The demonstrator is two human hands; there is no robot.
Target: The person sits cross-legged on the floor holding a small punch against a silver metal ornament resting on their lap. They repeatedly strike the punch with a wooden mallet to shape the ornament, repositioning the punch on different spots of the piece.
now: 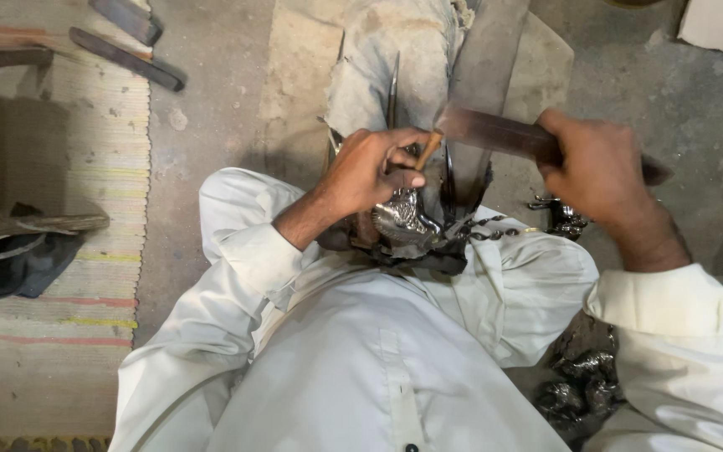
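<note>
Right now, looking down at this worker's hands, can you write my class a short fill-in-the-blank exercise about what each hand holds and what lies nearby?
1. The right hand swings a flat metal ____ toward the punch.
2. The left hand steadies the punch on a shiny ____ piece in the lap.
3. The worker's shirt is ____ in colour.
4. The striped ____ lies on the floor at the worker's left.

Missing words: bar; metal; white; mat
</note>
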